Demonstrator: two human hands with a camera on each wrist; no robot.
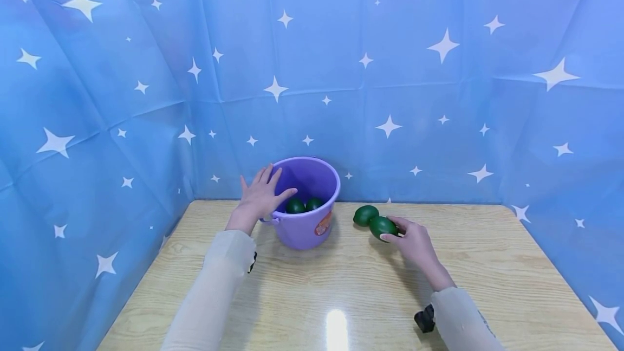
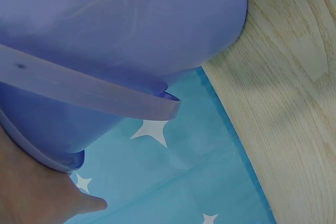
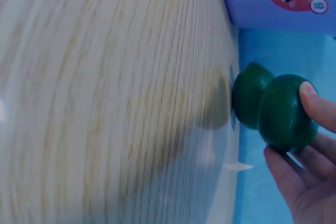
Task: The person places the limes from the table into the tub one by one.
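Note:
A purple bucket (image 1: 300,231) stands at the back of the table, tilted slightly toward the left hand. Two green limes (image 1: 294,206) lie inside it. My left hand (image 1: 258,196) rests at the bucket's left rim with its fingers spread and straight; in the left wrist view it shows partly below the rim (image 2: 39,153). My right hand (image 1: 416,242) pinches a green lime (image 1: 382,227) between thumb and fingers, as the right wrist view also shows. Beside that one lies another lime (image 1: 364,215) on the table, close behind it to the left.
The light wooden table (image 1: 361,286) ends at a blue curtain (image 1: 414,96) with white stars, which hangs behind and along both sides. The bucket's handle (image 2: 89,90) hangs down its side. An orange-red sticker (image 1: 323,223) is on the bucket's front.

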